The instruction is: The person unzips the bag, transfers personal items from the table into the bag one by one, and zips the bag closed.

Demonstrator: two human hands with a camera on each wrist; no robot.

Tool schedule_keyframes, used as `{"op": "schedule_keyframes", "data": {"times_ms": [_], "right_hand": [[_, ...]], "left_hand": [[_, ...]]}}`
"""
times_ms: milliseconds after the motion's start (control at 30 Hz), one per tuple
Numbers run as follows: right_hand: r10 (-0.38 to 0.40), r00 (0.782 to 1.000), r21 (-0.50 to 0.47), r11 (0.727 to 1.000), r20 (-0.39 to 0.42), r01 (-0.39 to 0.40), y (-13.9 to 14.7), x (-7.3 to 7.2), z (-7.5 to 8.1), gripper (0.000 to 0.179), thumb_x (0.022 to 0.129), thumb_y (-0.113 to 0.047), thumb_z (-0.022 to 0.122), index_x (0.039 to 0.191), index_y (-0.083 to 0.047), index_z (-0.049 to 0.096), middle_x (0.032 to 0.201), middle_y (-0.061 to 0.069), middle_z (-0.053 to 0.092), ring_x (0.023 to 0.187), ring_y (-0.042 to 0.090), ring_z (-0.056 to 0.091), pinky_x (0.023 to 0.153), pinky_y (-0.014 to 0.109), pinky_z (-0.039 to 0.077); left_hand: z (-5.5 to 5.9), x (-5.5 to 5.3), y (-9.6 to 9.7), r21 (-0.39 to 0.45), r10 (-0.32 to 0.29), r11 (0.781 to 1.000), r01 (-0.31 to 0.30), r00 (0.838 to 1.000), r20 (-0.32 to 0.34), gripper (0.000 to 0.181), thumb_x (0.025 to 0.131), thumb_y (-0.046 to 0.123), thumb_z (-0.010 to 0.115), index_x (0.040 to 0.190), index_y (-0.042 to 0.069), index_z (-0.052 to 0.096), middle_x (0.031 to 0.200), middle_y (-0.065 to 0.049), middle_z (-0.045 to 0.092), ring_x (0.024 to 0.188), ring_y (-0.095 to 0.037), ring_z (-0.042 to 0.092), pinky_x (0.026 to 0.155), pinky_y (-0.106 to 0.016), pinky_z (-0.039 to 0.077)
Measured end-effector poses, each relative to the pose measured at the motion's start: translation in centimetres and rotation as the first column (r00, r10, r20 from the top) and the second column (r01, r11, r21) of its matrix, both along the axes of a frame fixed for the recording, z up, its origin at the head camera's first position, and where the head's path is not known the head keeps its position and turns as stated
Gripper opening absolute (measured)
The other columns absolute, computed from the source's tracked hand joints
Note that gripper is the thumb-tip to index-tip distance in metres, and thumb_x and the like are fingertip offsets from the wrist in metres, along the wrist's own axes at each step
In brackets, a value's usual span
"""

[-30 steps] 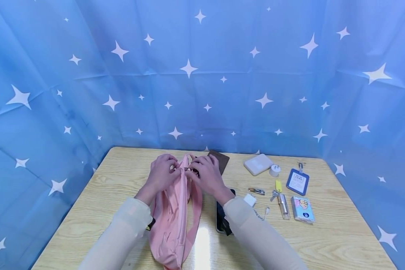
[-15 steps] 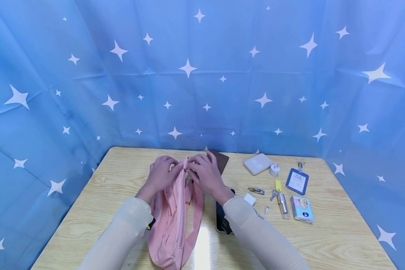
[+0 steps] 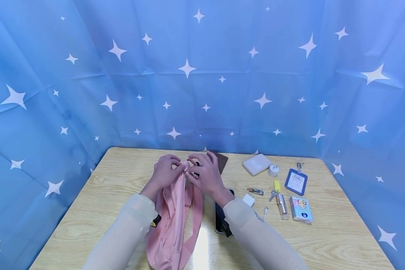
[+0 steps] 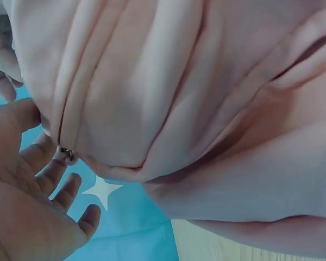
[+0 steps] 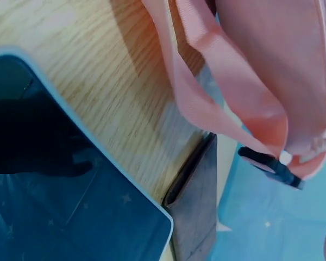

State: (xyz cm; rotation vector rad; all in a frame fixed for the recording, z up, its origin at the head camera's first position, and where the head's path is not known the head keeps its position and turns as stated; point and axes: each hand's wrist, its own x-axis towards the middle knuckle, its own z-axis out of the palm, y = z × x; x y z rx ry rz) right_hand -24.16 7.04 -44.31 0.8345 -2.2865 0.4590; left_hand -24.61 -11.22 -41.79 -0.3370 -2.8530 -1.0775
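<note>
A pink fabric bag (image 3: 170, 225) lies lengthwise on the table, its long zipper (image 3: 180, 210) running along the top. At the bag's far end my left hand (image 3: 164, 174) pinches the fabric beside the zipper. Close against it, my right hand (image 3: 206, 175) pinches the zipper's end between thumb and fingers. In the left wrist view a metal zipper pull (image 4: 68, 153) shows by the fingers. The bag's strap (image 5: 244, 92) loops along its right side and carries a black buckle (image 5: 271, 167). In the right wrist view just a sliver of hand shows at the right edge.
A phone (image 3: 219, 215) lies under my right forearm, with a brown wallet (image 3: 221, 161) beyond. Further right are a white power bank (image 3: 257, 164), a white plug (image 3: 273, 170), nail clippers (image 3: 255, 191), keys (image 3: 273, 195), a lipstick-like tube (image 3: 282, 206), a blue card holder (image 3: 296, 181) and a tissue pack (image 3: 301, 209).
Both hands stay at the bag's far end, with small shifts of the fingers at the zipper. The bag's near end has swung slightly left.
</note>
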Motion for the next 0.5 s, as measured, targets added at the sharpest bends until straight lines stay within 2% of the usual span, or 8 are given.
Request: {"op": "schedule_keyframes", "data": {"times_ms": [133, 233, 367, 500], "right_hand": [[0.035, 0.999, -0.001, 0.999, -0.019, -0.035, 0.14, 0.03, -0.2, 0.009, 0.085, -0.026, 0.073, 0.077, -0.025, 0.076, 0.126, 0.001, 0.061, 0.12, 0.018, 0.055, 0.114, 0.056, 0.026], [0.043, 0.999, 0.026, 0.999, 0.01, -0.043, 0.19, 0.25, -0.35, 0.009, 0.085, -0.025, 0.072, 0.077, -0.026, 0.075, 0.129, 0.001, 0.06, 0.123, 0.019, 0.053, 0.115, 0.058, 0.025], [0.044, 0.998, 0.076, 0.996, 0.054, -0.048, 0.24, 0.65, -0.53, 0.006, 0.085, -0.026, 0.07, 0.082, -0.028, 0.075, 0.136, 0.0, 0.056, 0.128, 0.018, 0.05, 0.116, 0.057, 0.022], [0.033, 0.998, 0.051, 0.998, 0.051, -0.035, 0.46, 0.92, -0.63, 0.005, 0.085, -0.027, 0.073, 0.087, -0.028, 0.077, 0.135, 0.0, 0.058, 0.127, 0.018, 0.052, 0.116, 0.055, 0.023]], "left_hand": [[-0.05, -0.1, 0.12, 0.032, 0.014, 0.999, -0.014, 1.0, -0.005, 0.029, 0.095, 0.031, 0.06, 0.093, 0.006, 0.074, 0.128, -0.01, 0.06, 0.134, -0.034, 0.04, 0.108, -0.063, 0.025], [-0.28, -0.37, 0.0, 0.039, 0.034, 0.999, -0.034, 0.999, -0.001, 0.03, 0.094, 0.031, 0.06, 0.095, 0.004, 0.073, 0.129, -0.009, 0.059, 0.135, -0.034, 0.039, 0.109, -0.06, 0.024], [-0.56, -0.74, -0.41, 0.046, 0.055, 0.997, -0.055, 0.998, 0.01, 0.031, 0.094, 0.031, 0.06, 0.098, 0.002, 0.073, 0.131, -0.01, 0.058, 0.134, -0.034, 0.04, 0.109, -0.057, 0.025], [-0.58, -0.93, -0.53, 0.04, 0.05, 0.998, -0.05, 0.999, 0.014, 0.033, 0.095, 0.03, 0.06, 0.101, 0.0, 0.072, 0.131, -0.012, 0.058, 0.134, -0.036, 0.041, 0.108, -0.058, 0.026]]}}
